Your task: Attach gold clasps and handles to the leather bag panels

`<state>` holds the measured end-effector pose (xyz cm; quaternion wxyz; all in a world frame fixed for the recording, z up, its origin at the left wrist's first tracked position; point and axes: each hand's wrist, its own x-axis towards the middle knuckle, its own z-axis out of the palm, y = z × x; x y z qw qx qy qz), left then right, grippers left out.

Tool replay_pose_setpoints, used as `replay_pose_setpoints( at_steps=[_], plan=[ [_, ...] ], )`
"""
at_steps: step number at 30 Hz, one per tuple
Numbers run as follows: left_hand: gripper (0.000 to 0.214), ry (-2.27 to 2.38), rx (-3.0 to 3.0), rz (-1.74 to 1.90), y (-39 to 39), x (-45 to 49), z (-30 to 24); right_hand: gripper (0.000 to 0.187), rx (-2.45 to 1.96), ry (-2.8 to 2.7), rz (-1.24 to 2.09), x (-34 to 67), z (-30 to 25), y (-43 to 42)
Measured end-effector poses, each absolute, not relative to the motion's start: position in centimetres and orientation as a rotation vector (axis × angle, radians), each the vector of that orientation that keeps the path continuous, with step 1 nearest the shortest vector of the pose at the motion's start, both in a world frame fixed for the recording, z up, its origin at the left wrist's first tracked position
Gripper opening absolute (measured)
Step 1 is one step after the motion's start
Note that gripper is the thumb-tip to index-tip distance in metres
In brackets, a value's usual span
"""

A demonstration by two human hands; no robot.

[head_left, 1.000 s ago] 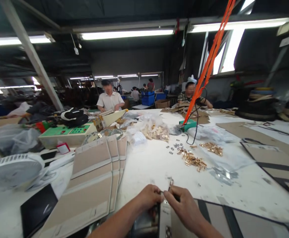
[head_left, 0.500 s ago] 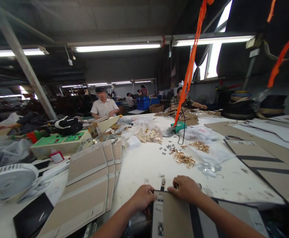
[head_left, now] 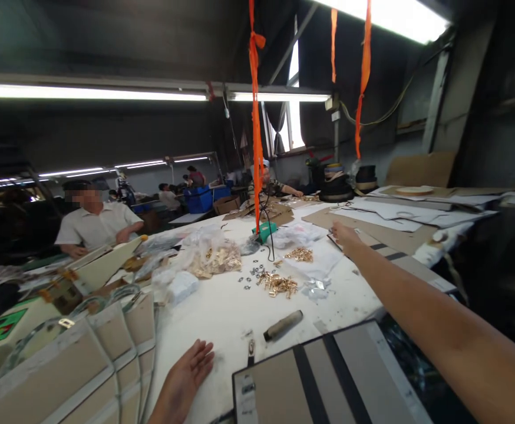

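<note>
My left hand (head_left: 187,374) lies flat and open on the white table (head_left: 226,306), just left of a grey board with black stripes (head_left: 323,377) at the near edge. A small metal clip (head_left: 251,348) sits at that board's top left corner. My right arm stretches far across to the right; my right hand (head_left: 345,234) rests on a cardboard sheet with black stripes (head_left: 390,252), palm down, fingers hard to make out. A dark cylindrical tool (head_left: 283,325) lies on the table between the hands.
Gold metal fittings (head_left: 277,284) and plastic bags (head_left: 208,253) lie mid-table. Fanned beige boards (head_left: 107,347) sit at the left. A green tool (head_left: 266,231) hangs under an orange strap (head_left: 254,118). People sit across the table (head_left: 93,221) and at the far end (head_left: 268,182).
Both hands let go of the striped board and clip. My right arm reached out to the far right sheet, my left hand opened flat, and the view swung right.
</note>
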<state>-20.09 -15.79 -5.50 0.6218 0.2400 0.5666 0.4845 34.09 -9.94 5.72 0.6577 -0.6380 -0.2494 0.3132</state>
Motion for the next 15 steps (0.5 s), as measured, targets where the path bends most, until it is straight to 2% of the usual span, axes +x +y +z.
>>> replay_pose_setpoints(
  at_steps=[5, 15],
  plan=[
    [0.011, 1.236, 0.460, 1.162, -15.7, -20.6, -7.0, 0.039, -1.463, -0.636, 0.855, 34.1, 5.3, -10.5],
    [0.011, 1.221, 0.443, 1.202, -16.1, -20.7, -7.3, 0.054, -1.473, -0.774, 0.865, 30.4, 6.0, -9.6]
  ],
)
